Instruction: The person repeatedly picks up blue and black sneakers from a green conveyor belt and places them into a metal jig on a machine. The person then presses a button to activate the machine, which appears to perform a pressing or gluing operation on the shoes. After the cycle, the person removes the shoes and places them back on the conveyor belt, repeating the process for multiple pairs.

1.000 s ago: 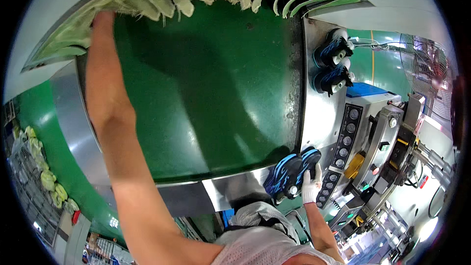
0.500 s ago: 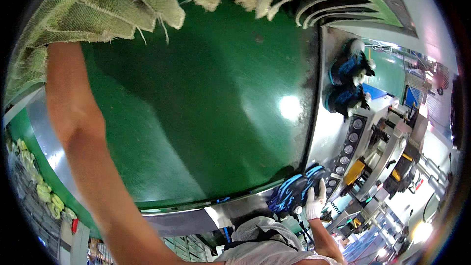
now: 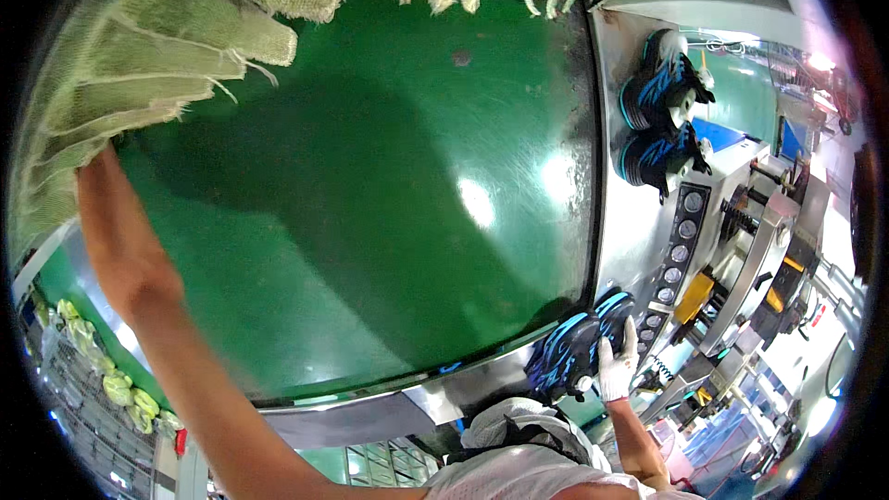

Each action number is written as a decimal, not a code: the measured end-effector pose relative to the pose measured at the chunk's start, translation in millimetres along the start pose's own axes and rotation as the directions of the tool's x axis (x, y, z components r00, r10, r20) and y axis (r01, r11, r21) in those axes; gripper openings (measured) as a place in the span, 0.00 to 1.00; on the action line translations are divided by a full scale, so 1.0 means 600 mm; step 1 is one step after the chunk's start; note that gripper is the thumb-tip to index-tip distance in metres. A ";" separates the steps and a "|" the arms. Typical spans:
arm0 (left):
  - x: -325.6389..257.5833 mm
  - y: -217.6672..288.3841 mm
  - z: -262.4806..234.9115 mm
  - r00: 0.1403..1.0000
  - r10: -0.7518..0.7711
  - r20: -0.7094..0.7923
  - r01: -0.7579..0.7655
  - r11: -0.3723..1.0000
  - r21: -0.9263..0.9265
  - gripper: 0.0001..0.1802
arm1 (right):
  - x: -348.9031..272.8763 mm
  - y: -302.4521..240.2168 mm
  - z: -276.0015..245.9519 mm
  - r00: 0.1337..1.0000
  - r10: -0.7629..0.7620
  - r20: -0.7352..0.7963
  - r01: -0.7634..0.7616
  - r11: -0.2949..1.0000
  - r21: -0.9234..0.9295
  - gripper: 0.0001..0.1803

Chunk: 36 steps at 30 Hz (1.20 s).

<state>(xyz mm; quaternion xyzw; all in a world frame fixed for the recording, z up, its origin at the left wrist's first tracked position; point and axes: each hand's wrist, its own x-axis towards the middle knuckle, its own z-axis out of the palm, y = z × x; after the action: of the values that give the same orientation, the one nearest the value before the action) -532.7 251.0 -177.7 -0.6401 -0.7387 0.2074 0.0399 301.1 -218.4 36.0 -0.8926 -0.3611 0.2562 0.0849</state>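
My left forearm [image 3: 153,287] reaches up the left side, its hand hidden behind the hanging strips of a frayed yellow-green cloth curtain [image 3: 204,32]. Whatever that hand touches cannot be seen. My right hand [image 3: 618,368], in a white glove, is at the lower right against a pair of black-and-blue shoes [image 3: 567,352]. Thumb and fingers are apart and stretched along the shoes, without visibly wrapping round them. These shoes lie side by side where the metal edge meets the corner of the green belt [image 3: 370,222].
Another pair of black-and-blue shoes [image 3: 659,120] stands farther up the metal ledge [image 3: 634,241]. A row of round gauges [image 3: 686,229] lines the machine at the right. Yellow-green items [image 3: 116,387] lie beyond my left arm. Below is a grey-and-black cloth bundle [image 3: 519,426].
The view has shifted, with the shoes now slightly higher and farther right. My left arm has gone lower along the curtain. My right hand keeps its place against the shoes.
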 end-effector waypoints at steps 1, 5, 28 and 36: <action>-0.010 0.002 -0.014 1.000 0.004 -0.026 -0.003 1.000 0.023 0.20 | 0.004 0.001 0.000 0.999 -0.037 -0.007 0.037 0.997 -0.063 0.38; -0.033 0.040 -0.072 0.985 0.089 -0.147 -0.069 0.988 0.137 0.20 | -0.002 0.011 -0.003 0.997 -0.069 -0.020 0.066 0.990 -0.124 0.38; -0.354 0.352 -0.377 0.972 -0.224 -0.075 0.103 0.688 -0.718 0.28 | 0.005 0.083 0.015 0.981 -0.196 0.010 0.195 0.972 -0.128 0.43; -0.767 0.512 -0.400 0.993 0.112 -0.023 -0.087 0.607 -0.790 0.32 | 0.005 0.006 0.002 0.954 -0.296 0.052 0.301 0.939 -0.165 0.41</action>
<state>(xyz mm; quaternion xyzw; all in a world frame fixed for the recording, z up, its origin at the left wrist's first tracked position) -87.7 -101.7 26.3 -0.6293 -0.7183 -0.1272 -0.2679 304.2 -218.9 32.9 -0.8281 -0.5139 0.2203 0.0412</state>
